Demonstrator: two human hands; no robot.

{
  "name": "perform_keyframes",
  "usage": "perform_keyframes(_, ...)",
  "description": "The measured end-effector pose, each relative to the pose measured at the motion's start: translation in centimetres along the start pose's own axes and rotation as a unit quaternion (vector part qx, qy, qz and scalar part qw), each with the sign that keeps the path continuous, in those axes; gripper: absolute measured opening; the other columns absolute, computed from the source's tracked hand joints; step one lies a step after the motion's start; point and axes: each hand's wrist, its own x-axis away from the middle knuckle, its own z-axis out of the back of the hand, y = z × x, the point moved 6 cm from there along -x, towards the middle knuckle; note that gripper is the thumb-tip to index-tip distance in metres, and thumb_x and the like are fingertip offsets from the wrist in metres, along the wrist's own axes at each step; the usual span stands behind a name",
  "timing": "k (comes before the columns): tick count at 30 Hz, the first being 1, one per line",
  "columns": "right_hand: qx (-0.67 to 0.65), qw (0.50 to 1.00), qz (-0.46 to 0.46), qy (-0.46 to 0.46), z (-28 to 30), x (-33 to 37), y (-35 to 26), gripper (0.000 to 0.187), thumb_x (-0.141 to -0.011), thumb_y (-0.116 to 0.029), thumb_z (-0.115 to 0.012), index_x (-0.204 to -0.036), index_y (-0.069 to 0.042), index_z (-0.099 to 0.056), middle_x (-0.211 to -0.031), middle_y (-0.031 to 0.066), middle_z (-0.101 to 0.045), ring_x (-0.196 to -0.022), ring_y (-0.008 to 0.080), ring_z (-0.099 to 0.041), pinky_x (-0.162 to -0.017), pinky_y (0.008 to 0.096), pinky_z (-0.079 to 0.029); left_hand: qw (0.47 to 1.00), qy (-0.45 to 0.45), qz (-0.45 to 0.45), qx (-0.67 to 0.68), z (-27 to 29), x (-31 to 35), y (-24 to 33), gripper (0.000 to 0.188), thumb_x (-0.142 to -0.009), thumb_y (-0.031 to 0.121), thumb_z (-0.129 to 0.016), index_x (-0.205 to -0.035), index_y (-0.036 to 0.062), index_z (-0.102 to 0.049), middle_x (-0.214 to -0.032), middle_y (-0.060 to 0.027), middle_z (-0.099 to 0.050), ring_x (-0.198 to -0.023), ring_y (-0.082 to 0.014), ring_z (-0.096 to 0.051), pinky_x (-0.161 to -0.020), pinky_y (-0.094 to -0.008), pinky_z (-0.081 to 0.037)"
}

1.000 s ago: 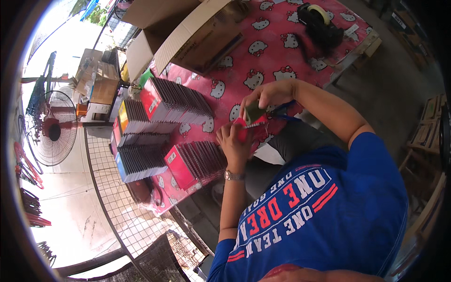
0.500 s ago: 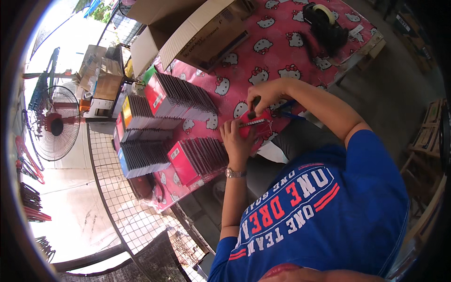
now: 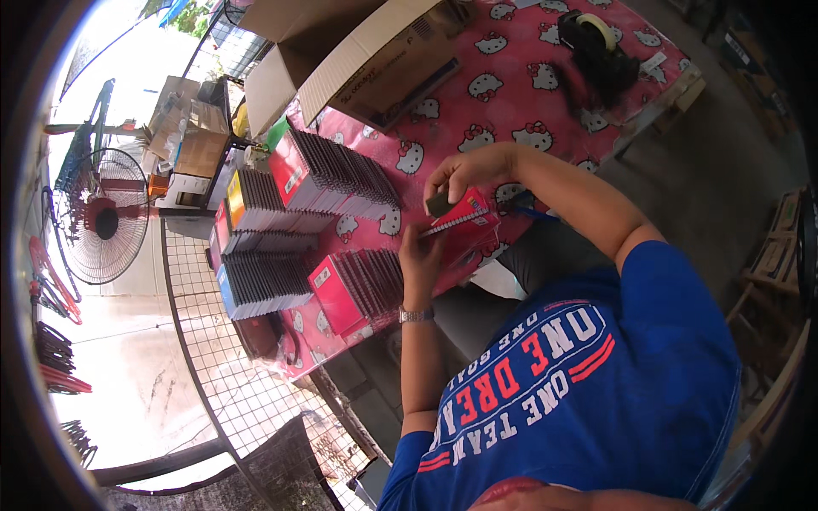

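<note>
A red spiral notebook [image 3: 474, 210] is tilted at the table's near edge. My left hand [image 3: 419, 253], with a metal-band watch on its wrist, grips it at the left end beside the white spiral. Over the notebook's upper left end, my right hand [image 3: 464, 173] pinches a small dark block-like thing [image 3: 440, 203], whose exact kind I cannot make out. It seems to touch the notebook near the spiral. Left of my left hand stands a row of red spiral notebooks [image 3: 338, 300]. Farther off are more packed notebooks with red [image 3: 290, 175], yellow [image 3: 237, 198] and blue [image 3: 228, 294] covers.
A pink tablecloth [image 3: 456, 106] with cartoon cats covers the table. An open cardboard box [image 3: 383, 81] stands at the back. At the far right lie a tape roll [image 3: 596, 28] and a black bundle [image 3: 601, 68]. A fan [image 3: 104, 223] stands left, beyond wire mesh [image 3: 196, 315].
My right hand has shifted left with the dark thing, to the notebook's spiral end. More of the red cover shows now, and my left hand has slid slightly down and left.
</note>
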Motion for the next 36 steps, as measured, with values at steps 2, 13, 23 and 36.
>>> perform_keyframes(2,-0.162,0.982,0.072,-0.061,-0.7,0.0,-0.5,0.046,-0.074,-0.021,-0.070,-0.114,0.000,-0.065,-0.114,0.0095,-0.065,-0.108,0.0197,-0.059,-0.098,0.0320,-0.041,0.999,-0.001,0.016,0.050,-0.3,-0.1,-0.2,0.025,-0.082,0.006,-0.073,-0.102,0.0012,-0.059,-0.093,-0.0096,-0.065,-0.085,-0.0154,-0.062,-0.074,-0.0283,-0.049)
perform_keyframes(13,0.466,0.783,-0.234,0.338,5.3,4.0,0.5,0.043,-0.072,-0.029,-0.073,-0.112,-0.015,-0.068,-0.124,0.0062,-0.062,-0.115,0.0294,-0.055,-0.100,0.0428,-0.042,0.999,0.007,-0.004,0.034,0.2,0.0,0.8,0.020,-0.085,0.005,-0.071,-0.101,0.0020,-0.059,-0.085,-0.0034,-0.066,-0.077,-0.0072,-0.059,-0.067,-0.0236,-0.047)
perform_keyframes(23,0.584,0.681,-0.102,0.431,-4.3,15.0,10.3,0.069,-0.085,-0.036,-0.067,-0.142,-0.010,-0.039,-0.146,0.0158,-0.038,-0.135,0.0392,-0.035,-0.109,0.0551,-0.031,0.989,0.133,0.023,0.055,-0.3,1.9,-0.3,0.014,-0.096,0.009,-0.059,-0.106,0.0004,-0.055,-0.088,-0.0063,-0.060,-0.070,-0.0106,-0.064,-0.055,-0.0240,-0.050)
perform_keyframes(36,0.469,0.758,0.160,0.425,-9.8,7.4,-1.5,0.058,-0.074,-0.024,-0.074,-0.127,-0.007,-0.056,-0.118,0.0148,-0.053,-0.108,0.0334,-0.054,-0.095,0.0430,-0.044,0.975,0.179,-0.120,-0.057,-0.5,2.1,3.0,0.016,-0.095,0.005,-0.058,-0.110,0.0030,-0.056,-0.075,-0.0034,-0.061,-0.063,-0.0057,-0.059,-0.049,-0.0221,-0.043)
